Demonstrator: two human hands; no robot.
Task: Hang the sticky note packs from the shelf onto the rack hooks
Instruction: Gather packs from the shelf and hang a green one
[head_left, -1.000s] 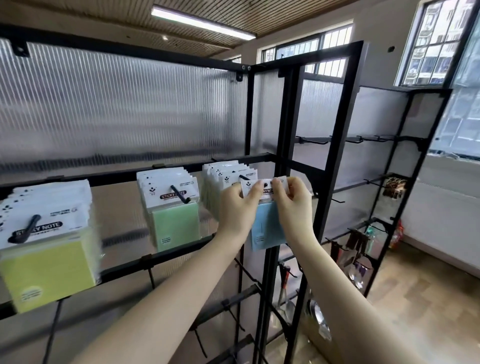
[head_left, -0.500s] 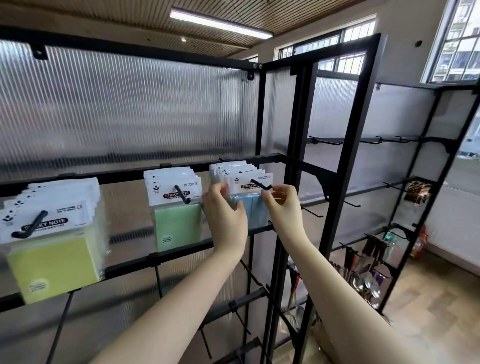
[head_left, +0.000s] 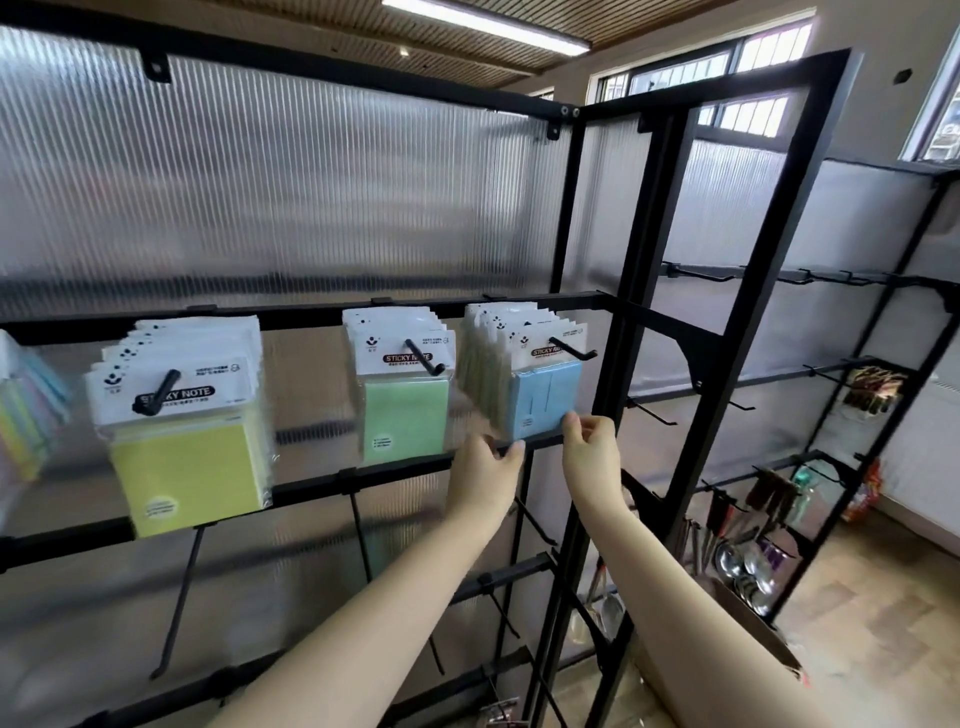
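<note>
Blue sticky-note pack (head_left: 545, 397) hangs hooked; both hands (head_left: 485, 467) (head_left: 592, 447) seemingly pinch its bottom edge.

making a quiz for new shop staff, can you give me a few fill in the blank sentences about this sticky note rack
1. The front pack on the rightmost loaded hook holds ____ notes.
2. The pack on the middle hook is ____.
3. The left hand and right hand are at the ____ edge of the blue pack.
4. The large pack nearest the camera is ____.

Missing words: blue; green; bottom; yellow
</note>
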